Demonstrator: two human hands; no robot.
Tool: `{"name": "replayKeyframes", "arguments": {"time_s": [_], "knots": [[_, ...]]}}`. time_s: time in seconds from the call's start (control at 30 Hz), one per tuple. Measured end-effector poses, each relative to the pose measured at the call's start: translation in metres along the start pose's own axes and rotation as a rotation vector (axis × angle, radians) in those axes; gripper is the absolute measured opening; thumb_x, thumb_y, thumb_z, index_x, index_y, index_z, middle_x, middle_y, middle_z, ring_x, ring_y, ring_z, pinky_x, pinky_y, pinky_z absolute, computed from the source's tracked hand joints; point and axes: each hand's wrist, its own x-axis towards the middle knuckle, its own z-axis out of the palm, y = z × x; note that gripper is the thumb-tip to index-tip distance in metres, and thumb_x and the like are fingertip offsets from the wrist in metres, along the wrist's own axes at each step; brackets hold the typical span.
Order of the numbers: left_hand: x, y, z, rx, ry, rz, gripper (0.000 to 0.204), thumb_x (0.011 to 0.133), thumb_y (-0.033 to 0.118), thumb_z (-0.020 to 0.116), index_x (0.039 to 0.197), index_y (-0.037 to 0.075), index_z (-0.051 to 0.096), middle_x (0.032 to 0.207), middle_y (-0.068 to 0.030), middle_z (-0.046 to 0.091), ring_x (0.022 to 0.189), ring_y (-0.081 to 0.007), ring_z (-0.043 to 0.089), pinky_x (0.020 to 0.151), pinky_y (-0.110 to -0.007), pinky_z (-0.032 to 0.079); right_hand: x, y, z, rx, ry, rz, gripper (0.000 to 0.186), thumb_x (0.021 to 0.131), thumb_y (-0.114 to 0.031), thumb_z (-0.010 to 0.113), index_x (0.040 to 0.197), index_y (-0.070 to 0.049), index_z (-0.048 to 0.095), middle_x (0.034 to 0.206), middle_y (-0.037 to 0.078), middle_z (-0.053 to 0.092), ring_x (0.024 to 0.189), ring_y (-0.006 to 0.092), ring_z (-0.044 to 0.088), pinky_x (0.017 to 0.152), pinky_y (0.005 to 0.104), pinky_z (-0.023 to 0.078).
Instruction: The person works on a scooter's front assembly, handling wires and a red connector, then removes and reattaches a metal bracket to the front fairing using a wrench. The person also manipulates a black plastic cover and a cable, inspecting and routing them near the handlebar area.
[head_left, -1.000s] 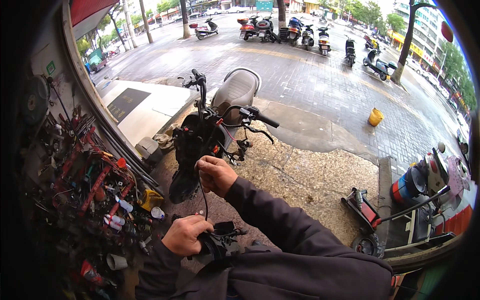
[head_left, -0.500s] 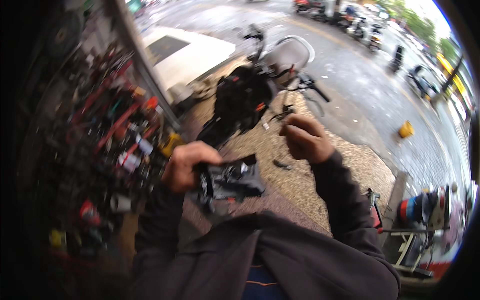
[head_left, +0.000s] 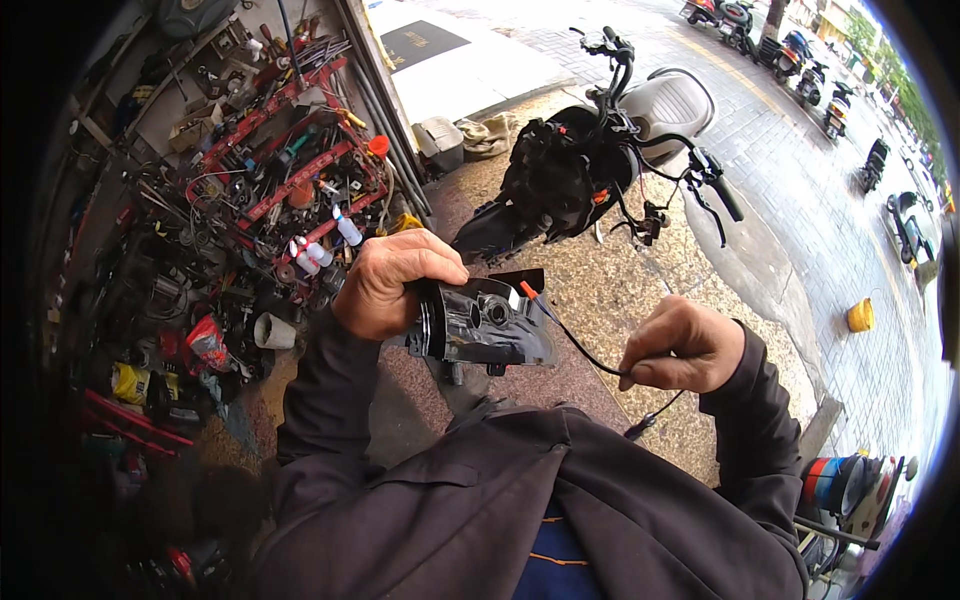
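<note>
My left hand [head_left: 395,282] is closed around one end of a black and clear scooter lamp unit [head_left: 490,328], held in front of my chest. A round socket shows on its upper side. To the right, my right hand [head_left: 690,345] pinches a thin black cable [head_left: 578,346] between thumb and fingers. The cable's orange tip [head_left: 529,291] is at the lamp unit's upper right edge; whether it touches, I cannot tell. More of the cable hangs below my right hand. Beyond both hands stands a partly stripped scooter [head_left: 560,165] with bare handlebars and loose wires.
A heap of tools and parts [head_left: 290,200] fills the left side, with a red metal frame among it. A white cup [head_left: 273,331] lies there. On the paving at right stands a yellow bucket [head_left: 860,316]. Parked scooters [head_left: 790,55] line the far street.
The cable with the orange tip now shows between my right hand and the lamp unit. My right hand has moved lower and right in view. The left still grips the lamp unit.
</note>
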Motion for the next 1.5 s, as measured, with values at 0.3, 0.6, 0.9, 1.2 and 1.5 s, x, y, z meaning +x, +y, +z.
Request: {"name": "replayKeyframes", "arguments": {"time_s": [0.3, 0.6, 0.9, 1.2, 1.5], "knots": [[0.003, 0.008, 0.002, 0.041, 0.013, -0.030, 0.028, 0.061, -0.015, 0.067, 0.083, 0.003, 0.066, 0.083, -0.0086, 0.065, 0.076, -0.0198, 0.064, 0.068, -0.029, 0.050, 0.008, 0.011, 0.001, 0.117, -0.131, 0.017, 0.023, 0.092, -0.017, 0.056, 0.085, 0.003, 0.064, 0.065, 0.012, 0.057, 0.059, 0.0205, 0.055, 0.057, 0.0319, 0.043], [0.006, 0.012, 0.005, 0.022, -0.026, -0.026, 0.029, 0.061, -0.014, 0.069, 0.084, 0.003, 0.066, 0.083, -0.0090, 0.066, 0.076, -0.0197, 0.064, 0.067, -0.028, 0.051, 0.006, 0.022, 0.000, 0.208, -0.186, 0.145, 0.021, 0.091, -0.015, 0.057, 0.089, 0.004, 0.065, 0.069, 0.007, 0.061, 0.066, 0.0122, 0.054, 0.061, 0.0285, 0.044], [0.010, 0.009, 0.007, -0.059, -0.148, -0.090, 0.026, 0.065, -0.014, 0.068, 0.085, 0.002, 0.067, 0.084, -0.0089, 0.066, 0.077, -0.0193, 0.065, 0.068, -0.028, 0.051, 0.001, 0.032, -0.013, 0.452, -0.181, 0.242, 0.027, 0.090, -0.022, 0.060, 0.083, 0.003, 0.066, 0.052, -0.004, 0.043, 0.044, 0.0048, 0.037, 0.041, 0.0222, 0.027], [0.020, 0.007, 0.022, -0.119, -0.245, -0.147, 0.027, 0.067, -0.018, 0.062, 0.087, 0.001, 0.066, 0.084, -0.0077, 0.066, 0.079, -0.0159, 0.065, 0.071, -0.026, 0.051, 0.029, 0.023, -0.024, 0.079, -0.111, 0.299, 0.028, 0.092, -0.023, 0.054, 0.081, 0.000, 0.066, 0.057, 0.000, 0.054, 0.047, 0.0075, 0.046, 0.044, 0.0242, 0.037], [0.013, -0.011, 0.058, -0.555, -0.228, -0.608, 0.024, 0.080, -0.009, 0.056, 0.102, 0.000, 0.060, 0.093, -0.0032, 0.065, 0.088, -0.0084, 0.060, 0.080, -0.023, 0.048, 0.068, 0.053, -0.012, -0.306, 0.171, 0.093, 0.032, 0.084, -0.030, 0.064, 0.082, 0.001, 0.065, 0.067, 0.015, 0.062, 0.060, 0.0247, 0.059, 0.060, 0.0365, 0.046]]}}
